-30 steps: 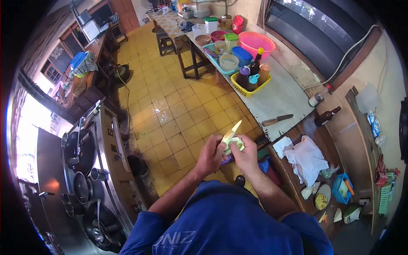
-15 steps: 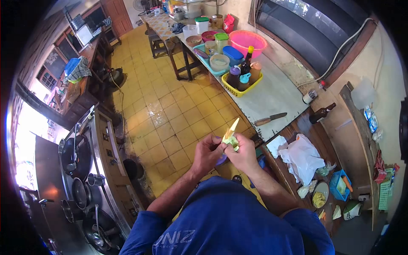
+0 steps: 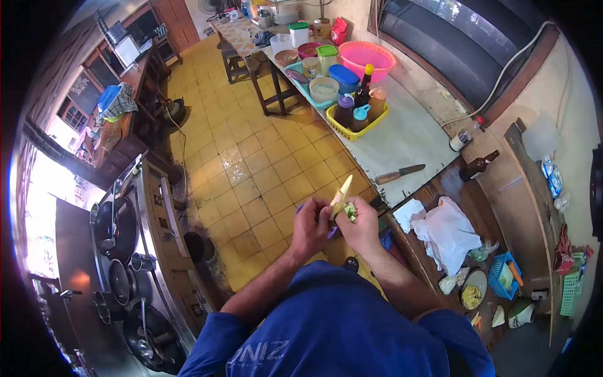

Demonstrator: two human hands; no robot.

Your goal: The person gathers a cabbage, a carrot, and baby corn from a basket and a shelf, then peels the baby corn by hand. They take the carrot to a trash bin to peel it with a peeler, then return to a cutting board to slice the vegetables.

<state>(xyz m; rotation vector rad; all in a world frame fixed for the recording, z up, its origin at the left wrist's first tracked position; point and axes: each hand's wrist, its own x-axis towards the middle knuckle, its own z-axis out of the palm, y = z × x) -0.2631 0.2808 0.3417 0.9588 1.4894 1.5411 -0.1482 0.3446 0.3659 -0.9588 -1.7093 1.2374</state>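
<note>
In front of my chest, a pale yellow, pointed vegetable piece (image 3: pixel 342 193) sticks up between my two hands. My left hand (image 3: pixel 309 226) pinches its lower left side with thumb and fingers. Light green leafy pieces (image 3: pixel 350 213) are bunched in my right hand (image 3: pixel 361 227), whose fingers curl around the base. The exact kind of vegetable cannot be made out. Below the hands, a purple-blue rim (image 3: pixel 332 232) shows in part; the rest is hidden behind them.
A knife (image 3: pixel 400 174) lies on the white tabletop (image 3: pixel 418 144), near a yellow basket (image 3: pixel 355 133) of bottles. At right are a white plastic bag (image 3: pixel 446 227), a plate with yellow-green food (image 3: pixel 482 279) and a blue basket (image 3: pixel 504 274). A stove with pans (image 3: pixel 119 281) stands at left.
My left hand has shifted slightly, with its fingers lower on the vegetable. The pale pointed piece now leans apart from the green pieces in my right hand.
</note>
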